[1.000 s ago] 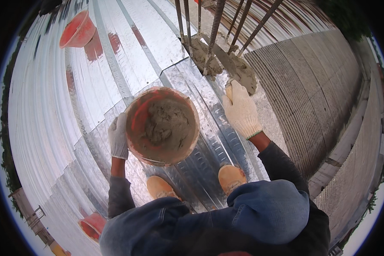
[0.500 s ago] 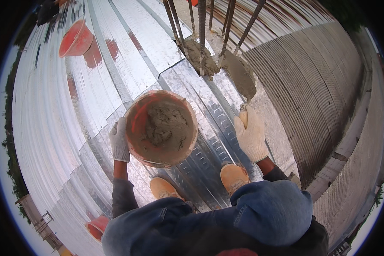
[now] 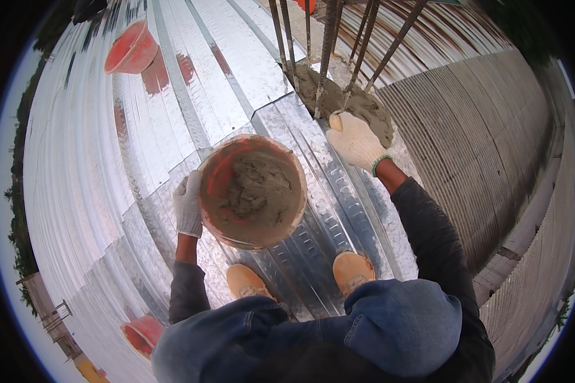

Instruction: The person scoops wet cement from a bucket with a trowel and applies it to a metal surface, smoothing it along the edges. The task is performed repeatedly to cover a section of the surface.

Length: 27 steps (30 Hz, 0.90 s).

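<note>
My left hand (image 3: 189,204), in a pale work glove, grips the left side of a red bucket (image 3: 217,182). Wet grey mortar (image 3: 262,188) fills much of it, and the bucket's rim is smeared with the same stuff. Ahead and to the right, my gloved right hand (image 3: 359,144) is closed round the wooden handle of a trowel (image 3: 336,122). The trowel's blade cannot be made out against the grey mortar (image 3: 374,116) spread at the foot of several upright steel bars (image 3: 326,60).
Ribbed metal decking (image 3: 76,166) stretches away to the left. A second red bucket (image 3: 133,48) lies tipped at the far left, and another (image 3: 144,333) is at the near left. Corrugated sheeting (image 3: 473,140) slopes off on the right. My boots (image 3: 353,273) stand behind the mortar bucket.
My right hand has moved forward and slightly left with the trowel, up to the steel bars. The mortar-laden blade, plain before, no longer stands out. My left hand stays on the bucket.
</note>
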{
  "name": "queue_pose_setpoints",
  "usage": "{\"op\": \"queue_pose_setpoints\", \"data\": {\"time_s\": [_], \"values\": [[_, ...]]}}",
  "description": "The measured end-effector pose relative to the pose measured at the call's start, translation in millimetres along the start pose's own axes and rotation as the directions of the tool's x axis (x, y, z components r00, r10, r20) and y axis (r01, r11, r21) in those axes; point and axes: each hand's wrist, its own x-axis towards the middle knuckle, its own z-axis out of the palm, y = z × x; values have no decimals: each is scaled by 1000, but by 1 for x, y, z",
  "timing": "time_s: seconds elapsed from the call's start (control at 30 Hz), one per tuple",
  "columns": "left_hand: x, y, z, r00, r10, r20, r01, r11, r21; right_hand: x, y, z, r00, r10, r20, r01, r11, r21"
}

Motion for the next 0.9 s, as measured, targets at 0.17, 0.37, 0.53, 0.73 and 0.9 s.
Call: {"op": "queue_pose_setpoints", "data": {"time_s": [0.17, 0.37, 0.53, 0.73, 0.9], "values": [[-3, 2, -2, 998, -19, -59, 21, 999, 41, 8, -30, -14, 988, -99, 117, 109, 991, -78], [2, -4, -3, 1000, -15, -25, 16, 999, 38, 16, -3, 12, 988, -146, 56, 153, 976, -153], [1, -4, -6, 1000, -20, -15, 20, 999, 34, 19, 4, 21, 977, -207, -43, 196, 962, -191], [-5, 2, -14, 999, -14, -37, 16, 998, 55, 48, -14, 12, 966, -240, -97, 220, 959, -180], [-2, 2, 5, 999, -26, -38, 27, 999, 23, 95, 12, 18, 966, -256, 47, 258, 923, -286]]}}
